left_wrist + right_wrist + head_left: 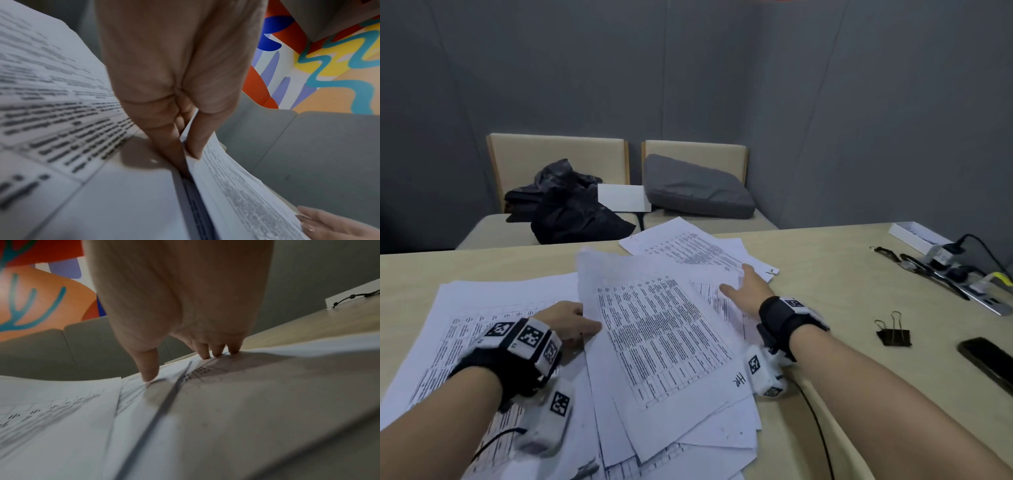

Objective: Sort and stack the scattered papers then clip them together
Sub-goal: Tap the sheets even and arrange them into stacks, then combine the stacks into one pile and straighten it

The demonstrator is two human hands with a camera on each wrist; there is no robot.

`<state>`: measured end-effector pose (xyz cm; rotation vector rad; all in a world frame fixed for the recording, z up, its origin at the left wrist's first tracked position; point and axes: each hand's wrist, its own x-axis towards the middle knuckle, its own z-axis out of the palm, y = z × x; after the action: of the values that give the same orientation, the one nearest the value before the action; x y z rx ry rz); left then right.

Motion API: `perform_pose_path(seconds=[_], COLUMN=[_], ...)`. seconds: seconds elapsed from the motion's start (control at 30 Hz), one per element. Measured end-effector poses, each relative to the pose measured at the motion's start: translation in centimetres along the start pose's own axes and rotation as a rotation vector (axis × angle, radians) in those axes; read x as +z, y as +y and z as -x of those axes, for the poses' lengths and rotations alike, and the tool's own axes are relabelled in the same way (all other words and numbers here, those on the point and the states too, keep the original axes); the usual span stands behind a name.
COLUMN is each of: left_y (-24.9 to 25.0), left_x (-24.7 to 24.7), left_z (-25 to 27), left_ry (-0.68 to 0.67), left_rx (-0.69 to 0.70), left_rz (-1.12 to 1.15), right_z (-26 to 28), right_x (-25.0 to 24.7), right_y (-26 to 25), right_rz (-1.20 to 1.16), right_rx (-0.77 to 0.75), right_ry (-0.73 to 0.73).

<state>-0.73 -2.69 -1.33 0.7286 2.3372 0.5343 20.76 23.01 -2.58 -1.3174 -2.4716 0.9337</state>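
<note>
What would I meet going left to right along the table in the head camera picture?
Left hand pinching a sheet's edge → printed papers → right hand resting on them → black binder clip → dark phone.

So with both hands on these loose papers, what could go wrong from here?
The left hand pinches only one edge of the top sheets, so they could crease or fan apart when lifted. The far sheet overhangs the table edge; the right hand might nudge it off. The binder clip lies apart, needing a free hand.
</note>
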Motion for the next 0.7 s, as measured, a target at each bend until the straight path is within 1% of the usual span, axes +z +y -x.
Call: perform_pose_path(seconds=[0.07,0.17,0.27,0.37,0.43,0.5,0.6,0.7], left_y=[0.1,0.0,-0.1,0.2,0.2,0.1,0.3,0.4], left_x=[-0.1,-0.3,-0.3,-0.4,-0.5,-0.5,-0.4,-0.4], left_z=[-0.2,-0.6,-0.9,-0.6,-0.3,-0.2,0.2,0.3], left_ry=[-0.007,-0.012,-0.037,-0.055,-0.059,-0.060,-0.050,-0.048], left_rx=[-0.008,-0.001,0.021,0.039,0.041,0.044,0.047,0.049], left_rz=[-0.024,-0.032,-0.017,0.004,0.001,0.007,0.026,0.023], right_z=[-0.6,-1.1,-1.3,-1.5,-1.8,-1.9,-2.0,-1.0], right_x=[0.0,0.3,0.9,1.5,1.4,0.9,0.1,-0.5], right_y=[0.6,0.2,-0.9,-1.8,-2.3,-2.6,-2.3,-1.8], right_rz=[0.071,0.074,-0.089,-0.281,-0.331,-0.358,-0.462,-0.552], right_rx=[0.055,0.027,-0.051,-0.051,-0.021,0.048,0.148,0.164], right_ry=[-0.089,-0.163,-0.221,-0.248,-0.223,-0.217,-0.281,-0.380])
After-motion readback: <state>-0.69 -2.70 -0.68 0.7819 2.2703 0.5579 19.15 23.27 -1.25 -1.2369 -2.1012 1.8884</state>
